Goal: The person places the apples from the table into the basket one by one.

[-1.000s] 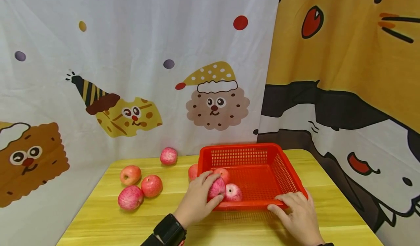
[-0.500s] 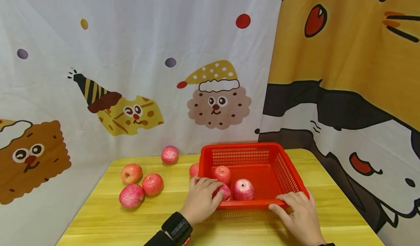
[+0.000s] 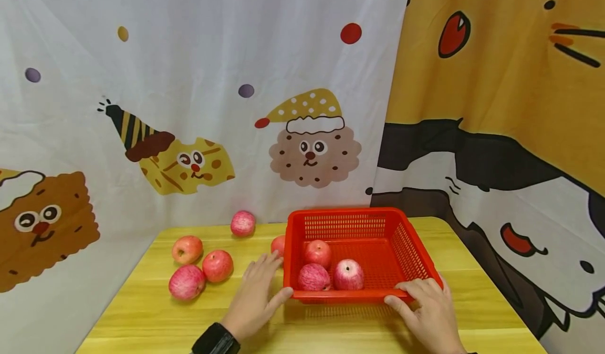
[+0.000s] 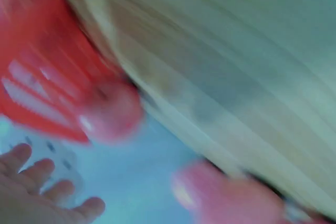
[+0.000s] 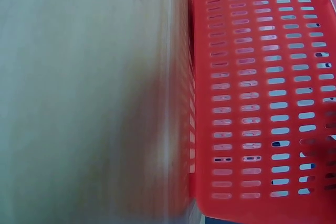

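A red plastic basket (image 3: 350, 295) with slotted walls stands on the table, holding three apples: one reddish apple (image 3: 319, 253) behind, a streaked apple (image 3: 314, 277) at front left and another streaked apple (image 3: 348, 275) beside it. My left hand (image 3: 255, 293) is just left of the basket, fingers extended and nothing in them; its thumb tip is right at the front left corner. The blurred left wrist view shows those fingers (image 4: 39, 169) spread apart. At the front right corner, my right hand (image 3: 427, 309) grips the basket's rim, thumb in front and fingers over it.
Left on the table sit a cluster of three apples (image 3: 218, 266) and a single apple (image 3: 243, 224) at the back edge. Another apple (image 3: 278, 245) is partly hidden behind the basket's left wall. A printed curtain (image 3: 203, 81) hangs behind the table (image 3: 156, 317).
My left hand has let go of a streaked apple inside the basket and moved out leftward over the rim. Another streaked apple there shifted right. The right hand stays at its corner.
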`<state>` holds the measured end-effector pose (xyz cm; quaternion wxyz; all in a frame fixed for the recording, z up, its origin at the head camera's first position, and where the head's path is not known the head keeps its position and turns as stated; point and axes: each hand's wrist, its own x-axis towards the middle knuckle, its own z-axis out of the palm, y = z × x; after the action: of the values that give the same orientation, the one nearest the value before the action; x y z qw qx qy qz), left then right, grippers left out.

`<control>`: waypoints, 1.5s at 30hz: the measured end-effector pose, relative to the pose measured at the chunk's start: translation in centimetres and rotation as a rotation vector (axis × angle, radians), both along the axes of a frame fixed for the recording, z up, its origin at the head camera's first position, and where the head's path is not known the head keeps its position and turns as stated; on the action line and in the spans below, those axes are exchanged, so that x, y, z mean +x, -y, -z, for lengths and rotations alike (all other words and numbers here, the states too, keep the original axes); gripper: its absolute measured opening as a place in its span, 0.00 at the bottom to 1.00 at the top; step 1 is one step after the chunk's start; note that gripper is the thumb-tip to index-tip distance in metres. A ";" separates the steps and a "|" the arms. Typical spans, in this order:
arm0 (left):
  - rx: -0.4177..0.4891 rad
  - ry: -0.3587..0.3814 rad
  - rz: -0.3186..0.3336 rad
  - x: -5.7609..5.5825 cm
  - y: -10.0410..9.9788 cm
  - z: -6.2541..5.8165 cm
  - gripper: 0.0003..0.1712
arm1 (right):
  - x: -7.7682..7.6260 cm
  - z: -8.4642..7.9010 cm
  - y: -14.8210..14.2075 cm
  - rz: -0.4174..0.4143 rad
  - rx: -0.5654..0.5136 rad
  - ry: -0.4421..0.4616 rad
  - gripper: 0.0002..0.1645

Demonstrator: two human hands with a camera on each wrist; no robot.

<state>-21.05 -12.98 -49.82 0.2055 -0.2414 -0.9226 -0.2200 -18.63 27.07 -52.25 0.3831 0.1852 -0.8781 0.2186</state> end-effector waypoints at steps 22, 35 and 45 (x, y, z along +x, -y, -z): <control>-0.075 -0.023 -0.438 -0.5 14.8 1.8 0.42 | -0.1 0.2 0.1 0.003 0.000 -0.012 0.20; -0.080 0.060 -0.475 -0.5 15.2 2.9 0.40 | 0.1 0.1 0.1 0.014 0.001 0.003 0.21; -0.085 0.071 -0.480 -0.4 15.2 2.9 0.39 | 0.2 0.0 0.2 0.014 0.003 -0.006 0.21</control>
<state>-21.43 -28.21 -52.72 0.2087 -0.0157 -0.9686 -0.1341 -18.48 26.90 -52.24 0.3870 0.1801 -0.8785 0.2143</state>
